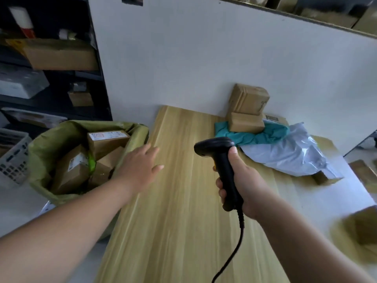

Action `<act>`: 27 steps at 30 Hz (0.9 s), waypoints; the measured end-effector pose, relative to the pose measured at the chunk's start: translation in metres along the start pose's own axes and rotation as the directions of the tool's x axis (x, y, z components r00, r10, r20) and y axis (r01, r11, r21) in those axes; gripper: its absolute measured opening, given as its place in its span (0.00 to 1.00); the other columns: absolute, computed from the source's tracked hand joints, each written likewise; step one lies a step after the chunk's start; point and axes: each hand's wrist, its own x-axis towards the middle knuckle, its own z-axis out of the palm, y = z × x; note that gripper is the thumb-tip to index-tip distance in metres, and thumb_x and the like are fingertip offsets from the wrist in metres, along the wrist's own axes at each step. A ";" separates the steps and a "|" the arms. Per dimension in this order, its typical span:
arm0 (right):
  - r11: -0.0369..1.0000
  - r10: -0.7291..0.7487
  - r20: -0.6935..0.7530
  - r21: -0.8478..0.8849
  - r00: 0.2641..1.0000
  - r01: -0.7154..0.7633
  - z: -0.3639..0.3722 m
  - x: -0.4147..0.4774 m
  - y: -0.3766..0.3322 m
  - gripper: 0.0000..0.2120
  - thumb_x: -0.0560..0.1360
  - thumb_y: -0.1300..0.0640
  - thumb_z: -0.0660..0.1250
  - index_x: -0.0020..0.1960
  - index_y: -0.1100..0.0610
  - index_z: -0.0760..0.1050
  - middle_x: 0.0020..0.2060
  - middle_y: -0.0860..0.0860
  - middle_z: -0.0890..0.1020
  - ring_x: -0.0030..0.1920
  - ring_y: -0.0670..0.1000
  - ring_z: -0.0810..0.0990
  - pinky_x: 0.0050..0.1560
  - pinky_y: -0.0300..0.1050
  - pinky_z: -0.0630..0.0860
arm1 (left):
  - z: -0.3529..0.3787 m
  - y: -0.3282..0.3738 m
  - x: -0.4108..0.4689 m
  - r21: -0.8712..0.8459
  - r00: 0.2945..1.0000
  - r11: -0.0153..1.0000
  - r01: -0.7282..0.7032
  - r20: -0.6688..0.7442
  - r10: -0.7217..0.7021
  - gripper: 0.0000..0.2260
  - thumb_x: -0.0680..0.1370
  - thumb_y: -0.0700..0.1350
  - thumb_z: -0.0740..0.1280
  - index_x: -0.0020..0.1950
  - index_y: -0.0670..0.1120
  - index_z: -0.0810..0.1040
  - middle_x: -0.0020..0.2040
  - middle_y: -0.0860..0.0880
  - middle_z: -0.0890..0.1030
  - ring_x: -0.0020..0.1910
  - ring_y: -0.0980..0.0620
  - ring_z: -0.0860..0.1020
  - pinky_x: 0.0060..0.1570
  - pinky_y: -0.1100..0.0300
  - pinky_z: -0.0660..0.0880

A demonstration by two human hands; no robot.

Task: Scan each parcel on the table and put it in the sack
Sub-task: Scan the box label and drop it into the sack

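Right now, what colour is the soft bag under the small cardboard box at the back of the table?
Teal green, crumpled bag beneath the box; the head view shows it.

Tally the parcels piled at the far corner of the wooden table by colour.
Brown cardboard parcels: 4
Teal poly mailer: 1
White poly mailer: 1
Total: 6

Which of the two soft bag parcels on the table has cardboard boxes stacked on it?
The teal bag: the lower brown box of the stack sits on it. The white bag beside it carries nothing on top.
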 end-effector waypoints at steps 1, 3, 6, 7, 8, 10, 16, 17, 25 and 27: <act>1.000 -0.007 -0.012 -0.003 1.000 0.007 -0.015 -0.004 0.003 0.36 0.72 0.25 0.57 0.52 0.57 0.80 0.30 0.53 0.78 0.26 0.51 0.74 0.29 0.43 0.72 | 0.001 0.019 -0.001 -0.020 0.999 0.999 -0.044 0.012 0.044 0.27 0.80 0.57 0.57 0.77 0.50 0.56 0.77 0.46 0.58 0.74 0.45 0.59 0.71 0.49 0.59; 0.999 -0.031 -0.037 -0.009 0.999 0.031 -0.048 -0.014 0.011 0.37 0.71 0.24 0.57 0.50 0.57 0.80 0.30 0.53 0.78 0.26 0.52 0.74 0.28 0.42 0.70 | 0.004 0.059 -0.001 -0.015 0.992 0.992 -0.122 0.025 0.122 0.27 0.80 0.56 0.57 0.77 0.49 0.56 0.77 0.47 0.59 0.74 0.46 0.60 0.71 0.51 0.59; 0.998 -0.063 -0.105 0.001 0.992 0.063 -0.107 -0.030 0.025 0.35 0.72 0.25 0.56 0.49 0.57 0.78 0.28 0.52 0.77 0.24 0.52 0.72 0.26 0.41 0.68 | 0.014 0.125 -0.002 0.019 0.972 0.973 -0.230 0.044 0.229 0.27 0.80 0.56 0.58 0.77 0.49 0.58 0.75 0.48 0.63 0.73 0.48 0.62 0.70 0.54 0.60; 0.998 -0.061 -0.132 0.007 0.989 0.063 -0.130 -0.036 0.030 0.35 0.73 0.26 0.55 0.50 0.58 0.78 0.28 0.52 0.77 0.24 0.52 0.72 0.25 0.40 0.67 | 0.019 0.149 -0.003 0.019 0.964 0.966 -0.260 0.056 0.258 0.27 0.80 0.57 0.58 0.77 0.49 0.59 0.75 0.48 0.64 0.73 0.48 0.62 0.70 0.54 0.60; 0.998 -0.056 -0.159 0.013 0.986 0.058 -0.153 -0.042 0.036 0.34 0.74 0.27 0.55 0.52 0.58 0.77 0.27 0.52 0.76 0.24 0.52 0.72 0.25 0.40 0.67 | 0.025 0.174 -0.003 0.018 0.956 0.958 -0.286 0.070 0.284 0.27 0.79 0.57 0.58 0.76 0.49 0.59 0.74 0.48 0.64 0.72 0.48 0.63 0.70 0.54 0.61; 0.998 -0.043 -0.209 0.033 0.977 0.051 -0.202 -0.055 0.049 0.34 0.76 0.28 0.55 0.55 0.59 0.76 0.27 0.52 0.77 0.24 0.52 0.72 0.25 0.40 0.67 | 0.037 0.225 -0.004 0.011 0.941 0.946 -0.325 0.100 0.322 0.28 0.79 0.58 0.58 0.76 0.49 0.59 0.74 0.48 0.65 0.71 0.48 0.64 0.68 0.54 0.62; 0.993 -0.027 -0.359 0.098 0.933 0.067 -0.342 -0.085 0.097 0.32 0.77 0.29 0.54 0.55 0.57 0.76 0.27 0.52 0.78 0.24 0.52 0.74 0.25 0.41 0.68 | 0.085 0.383 -0.011 -0.054 0.878 0.898 -0.437 0.189 0.439 0.29 0.78 0.59 0.59 0.76 0.51 0.59 0.74 0.50 0.64 0.70 0.47 0.66 0.66 0.54 0.64; 0.991 -0.017 -0.376 0.116 0.926 0.066 -0.361 -0.089 0.106 0.31 0.77 0.29 0.54 0.55 0.56 0.76 0.27 0.52 0.78 0.24 0.52 0.74 0.25 0.41 0.68 | 0.094 0.408 -0.012 -0.061 0.869 0.891 -0.450 0.201 0.453 0.29 0.78 0.60 0.59 0.76 0.51 0.59 0.74 0.50 0.64 0.70 0.48 0.65 0.66 0.54 0.64; 0.980 0.003 -0.525 0.170 0.851 0.102 -0.485 -0.108 0.161 0.18 0.76 0.45 0.70 0.46 0.61 0.73 0.26 0.52 0.75 0.23 0.52 0.71 0.24 0.44 0.67 | 0.158 0.565 -0.022 -0.146 0.814 0.875 -0.461 0.322 0.483 0.31 0.78 0.61 0.60 0.77 0.51 0.57 0.73 0.48 0.65 0.70 0.45 0.66 0.64 0.51 0.66; 0.979 0.028 -0.584 0.180 0.811 0.096 -0.509 -0.102 0.172 0.11 0.75 0.55 0.71 0.44 0.62 0.73 0.27 0.52 0.75 0.23 0.50 0.72 0.24 0.44 0.68 | 0.171 0.594 -0.022 -0.184 0.812 0.880 -0.437 0.340 0.474 0.31 0.78 0.61 0.60 0.77 0.51 0.56 0.74 0.47 0.64 0.71 0.45 0.65 0.65 0.51 0.66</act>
